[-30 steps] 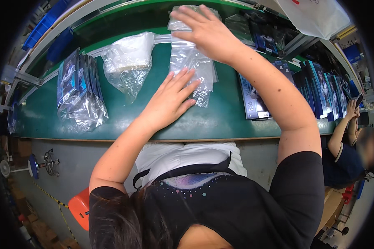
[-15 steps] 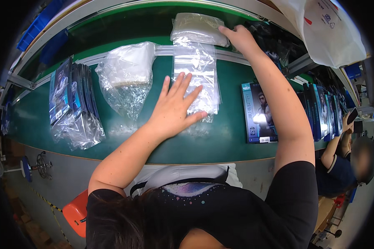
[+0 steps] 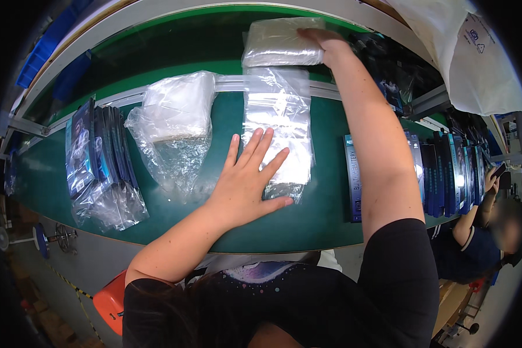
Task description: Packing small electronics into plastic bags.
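The left hand [image 3: 246, 180] lay flat with fingers spread, palm pressing down on the lower end of a stack of clear plastic bags [image 3: 278, 130] that stretched lengthwise across the green table [image 3: 214, 232], up to a grey rail [image 3: 127, 97]. The right hand [image 3: 325, 43] was out at full reach on the far side, resting on the right end of a thick folded bundle of bags [image 3: 281, 43] beyond the rail; whether its fingers were curled round the edge or just laid on top, I could not tell from where I stood.

Those bags looked feather-light, limp and slick, the sort that slide off one another at a touch. The flat palm seemed the right hold for the stack. The bundle, I'd judge, wants gripping across its whole edge, since a pinch on one corner would let the layers fan out.

Left of the stack sat a crumpled bag of clear film [image 3: 171, 127], and further left a sleeve of dark packaged goods [image 3: 95, 165]. To the right stood a row of dark flat boxes [image 3: 441, 174]. Another person [image 3: 493, 232] sat further along.
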The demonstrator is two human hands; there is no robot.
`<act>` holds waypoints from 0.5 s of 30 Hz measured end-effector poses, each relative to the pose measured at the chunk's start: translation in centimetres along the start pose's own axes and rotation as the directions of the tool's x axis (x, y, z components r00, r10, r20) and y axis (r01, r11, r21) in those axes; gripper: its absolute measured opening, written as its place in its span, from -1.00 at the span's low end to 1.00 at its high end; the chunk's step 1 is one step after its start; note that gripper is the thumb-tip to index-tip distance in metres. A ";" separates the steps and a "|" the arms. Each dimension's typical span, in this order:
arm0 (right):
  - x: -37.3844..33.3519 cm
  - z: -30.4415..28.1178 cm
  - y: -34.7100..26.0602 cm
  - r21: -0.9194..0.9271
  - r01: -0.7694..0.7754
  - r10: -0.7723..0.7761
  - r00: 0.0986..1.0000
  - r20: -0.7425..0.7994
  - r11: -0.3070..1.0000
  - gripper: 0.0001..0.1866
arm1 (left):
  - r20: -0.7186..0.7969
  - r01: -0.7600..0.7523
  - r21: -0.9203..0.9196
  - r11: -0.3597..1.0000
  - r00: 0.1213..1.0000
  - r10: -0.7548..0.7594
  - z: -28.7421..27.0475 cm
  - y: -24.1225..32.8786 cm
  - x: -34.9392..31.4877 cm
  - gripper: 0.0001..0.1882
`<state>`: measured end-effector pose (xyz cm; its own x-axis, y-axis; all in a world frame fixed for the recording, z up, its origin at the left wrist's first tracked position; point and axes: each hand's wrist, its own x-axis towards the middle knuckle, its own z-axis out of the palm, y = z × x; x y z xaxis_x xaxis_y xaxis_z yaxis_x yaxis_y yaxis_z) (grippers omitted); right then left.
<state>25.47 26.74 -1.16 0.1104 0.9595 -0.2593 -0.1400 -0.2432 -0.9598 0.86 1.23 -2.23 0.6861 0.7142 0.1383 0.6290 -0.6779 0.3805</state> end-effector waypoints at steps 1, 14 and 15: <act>-0.4 0.0 -0.9 0.001 0.096 -0.096 0.994 -0.050 0.995 -0.55 | 0.016 0.015 -0.015 1.000 1.000 -0.015 -0.1 0.2 -0.1 -0.14; -7.0 -4.4 -4.5 0.300 0.254 -0.266 0.964 0.000 0.919 -0.76 | -0.076 -0.039 0.089 0.995 0.996 0.046 1.1 -1.6 3.9 -0.32; -8.8 -3.1 -4.8 0.269 0.242 -0.238 0.970 -0.047 0.932 -0.76 | -0.077 -0.038 0.091 0.995 0.996 0.045 1.2 -1.7 3.9 -0.32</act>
<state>28.18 19.04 5.36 0.1869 0.9820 -0.0278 -0.3682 0.0437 -0.9287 2.90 5.02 -3.43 0.6833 0.6945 0.2253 0.6335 -0.7173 0.2901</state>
